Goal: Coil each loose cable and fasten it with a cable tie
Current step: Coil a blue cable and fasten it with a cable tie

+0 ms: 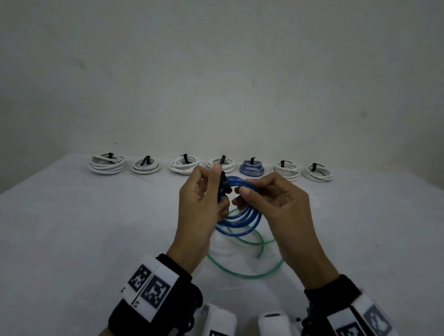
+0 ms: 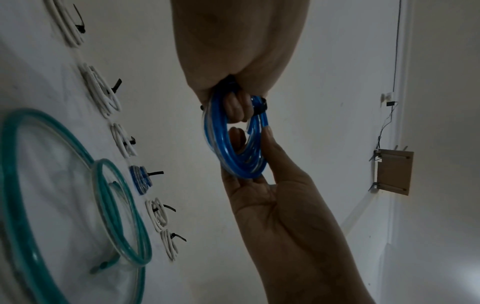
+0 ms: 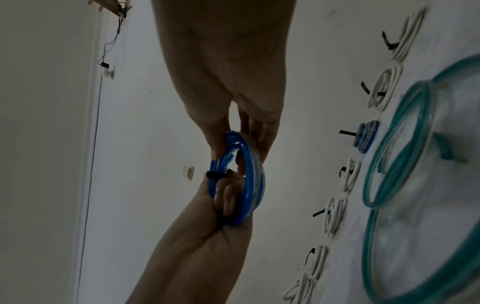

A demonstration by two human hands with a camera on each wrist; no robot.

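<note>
A coiled blue cable [image 1: 242,217] hangs above the table between both hands. A black cable tie [image 1: 223,184] wraps its left side. My left hand [image 1: 218,185] pinches the tie's tail between thumb and forefinger, and its lower fingers curl through the coil. My right hand [image 1: 242,193] pinches the coil's right side. The left wrist view shows the blue coil [image 2: 233,152], the tie [image 2: 262,107] and my left fingers [image 2: 235,107] inside the loop. In the right wrist view, the tie [image 3: 215,175] circles the coil [image 3: 250,174]. A loose green cable [image 1: 245,273] lies on the table below.
Several tied coils line the back edge of the white table [image 1: 55,235]: white ones [image 1: 107,163] and one blue [image 1: 251,167], each with a black tie. A plain wall [image 1: 222,64] rises behind them. Wrist cameras [image 1: 219,326] sit at the bottom of the head view.
</note>
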